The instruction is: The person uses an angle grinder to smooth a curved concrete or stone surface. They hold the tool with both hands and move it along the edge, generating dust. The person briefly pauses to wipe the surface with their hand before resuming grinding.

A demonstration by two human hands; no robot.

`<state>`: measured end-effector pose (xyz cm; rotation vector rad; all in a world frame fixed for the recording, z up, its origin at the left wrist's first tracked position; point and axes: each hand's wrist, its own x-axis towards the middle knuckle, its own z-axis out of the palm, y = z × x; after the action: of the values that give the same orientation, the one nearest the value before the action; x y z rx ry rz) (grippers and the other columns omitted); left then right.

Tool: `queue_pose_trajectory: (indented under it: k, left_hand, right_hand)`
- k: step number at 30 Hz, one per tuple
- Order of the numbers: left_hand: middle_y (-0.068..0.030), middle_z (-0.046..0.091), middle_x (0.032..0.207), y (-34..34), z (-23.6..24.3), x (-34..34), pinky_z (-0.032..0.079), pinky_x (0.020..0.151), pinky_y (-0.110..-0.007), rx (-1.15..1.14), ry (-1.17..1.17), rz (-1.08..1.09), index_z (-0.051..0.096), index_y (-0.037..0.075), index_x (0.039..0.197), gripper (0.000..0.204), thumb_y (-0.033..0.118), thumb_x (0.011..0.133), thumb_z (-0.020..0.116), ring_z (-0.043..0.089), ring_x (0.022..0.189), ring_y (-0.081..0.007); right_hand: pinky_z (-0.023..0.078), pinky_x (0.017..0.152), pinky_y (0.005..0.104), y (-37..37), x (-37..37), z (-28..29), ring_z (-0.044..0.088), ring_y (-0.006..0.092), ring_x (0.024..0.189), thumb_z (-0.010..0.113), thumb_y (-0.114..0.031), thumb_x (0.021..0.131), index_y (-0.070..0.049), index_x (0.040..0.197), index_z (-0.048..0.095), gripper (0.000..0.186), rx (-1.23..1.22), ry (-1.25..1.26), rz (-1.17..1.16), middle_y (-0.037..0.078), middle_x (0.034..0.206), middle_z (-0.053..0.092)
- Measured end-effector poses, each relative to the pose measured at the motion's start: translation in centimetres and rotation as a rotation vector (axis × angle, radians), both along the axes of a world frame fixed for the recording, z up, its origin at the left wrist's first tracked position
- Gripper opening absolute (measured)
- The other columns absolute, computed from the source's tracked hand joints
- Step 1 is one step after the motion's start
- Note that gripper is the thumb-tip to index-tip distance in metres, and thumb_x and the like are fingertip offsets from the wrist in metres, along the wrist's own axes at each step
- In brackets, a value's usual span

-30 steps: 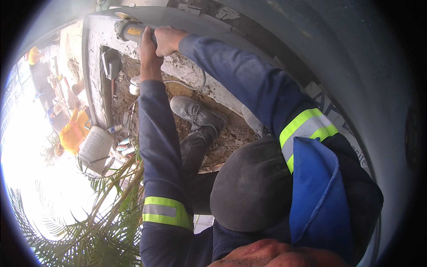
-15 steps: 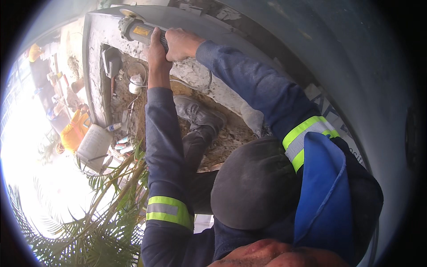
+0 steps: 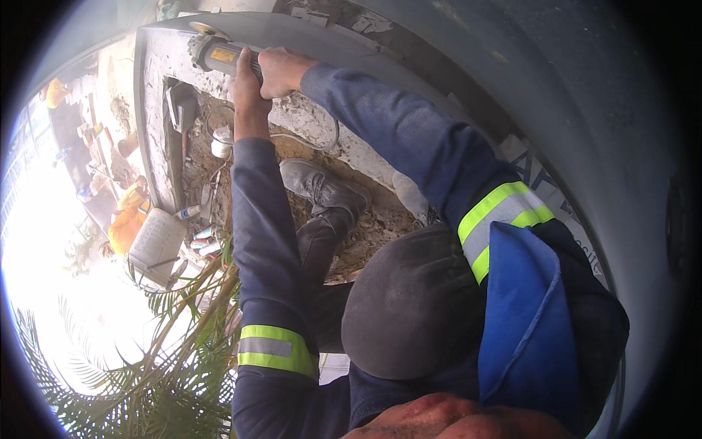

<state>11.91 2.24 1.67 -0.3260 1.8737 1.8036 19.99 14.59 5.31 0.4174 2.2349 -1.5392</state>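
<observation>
An angle grinder (image 3: 221,55), grey with a yellow label, is held out at the top of the head view. Its pale round disc (image 3: 210,31) lies along the edge of a grey curved panel (image 3: 307,35) above a rough white ledge. Around the grinder's body wraps my left hand (image 3: 251,89), thumb pointing up along it. Close beside it, my right hand (image 3: 283,71) is closed on the rear end of the tool. Parts of the grip are hidden behind the fingers. Below the hands, a pale cable (image 3: 303,140) curves over the ledge.
A grey shoe (image 3: 322,189) rests on the rough dirt below my arms. A flat-bladed tool (image 3: 183,106), a small white container (image 3: 222,141) and a white bucket (image 3: 158,245) stand at left. Palm fronds (image 3: 168,366) fill the lower left. A person in orange (image 3: 130,219) is beyond the bucket.
Both hands and the grinder have shifted slightly left along the panel's edge. My forearms followed. The grip looks the same.
</observation>
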Motion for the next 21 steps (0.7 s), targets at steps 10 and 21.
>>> queue_pose_trajectory:
  k: [10,21]
  left_hand:
    - [-0.0166,0.069,0.108,0.1,0.1,-1.3,0.062,0.08,-0.041,0.046,-0.074,-0.029,0.057,-0.007,0.125,0.043,0.03,0.104,0.064,0.073,0.095,-0.0274]
    - [-0.0119,0.07,0.106,1.3,2.5,2.5,0.061,0.078,-0.037,0.036,-0.059,-0.043,0.06,-0.003,0.122,0.037,0.029,0.104,0.063,0.073,0.09,-0.0224]
  right_hand:
    - [0.058,0.098,0.0457,-0.4,-2.0,-0.9,0.072,0.0327,0.113,0.075,-0.019,0.079,-0.002,0.114,0.075,0.039,0.004,-0.024,0.015,0.016,0.119,0.075]
    - [0.061,0.088,0.044,0.3,1.5,0.6,0.076,0.0331,0.101,0.075,-0.016,0.073,0.003,0.104,0.076,0.037,0.033,0.03,-0.011,0.022,0.106,0.076]
